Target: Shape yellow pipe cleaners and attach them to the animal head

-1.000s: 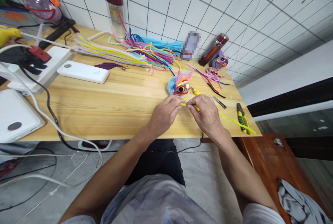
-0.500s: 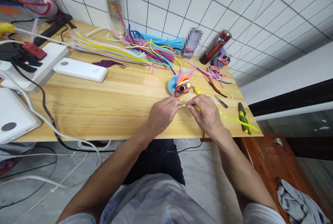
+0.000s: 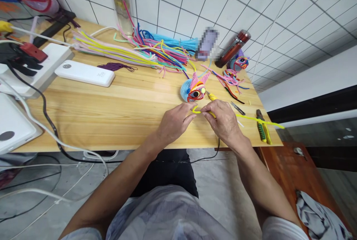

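Note:
My right hand [image 3: 222,117] pinches a yellow pipe cleaner [image 3: 258,120] between thumb and fingers. Its long tail runs out to the right, over the pliers. The short end on the left bends into a small hook. Around that hook, the thumb and forefinger of my left hand [image 3: 174,121] are spread apart, close to it or lightly touching. Just beyond my hands sits a fish-like figure [image 3: 192,90] wound with blue, pink and red pipe cleaners, with pink ears and a big eye. A yellow-handled tool [image 3: 212,96] lies partly behind my right hand.
Pliers [image 3: 263,126] and small snips [image 3: 238,108] lie on the right. Pipe cleaner bundles [image 3: 111,49] spread along the back near a bottle [image 3: 122,7] and a red flask [image 3: 233,48]. A white power bank [image 3: 85,73], a power strip [image 3: 52,65] and cables occupy the left.
The yellow pipe cleaner's short end now shows as a rounded hook. My left thumb and forefinger have parted from their pinch. The long tail has shifted right and up a little.

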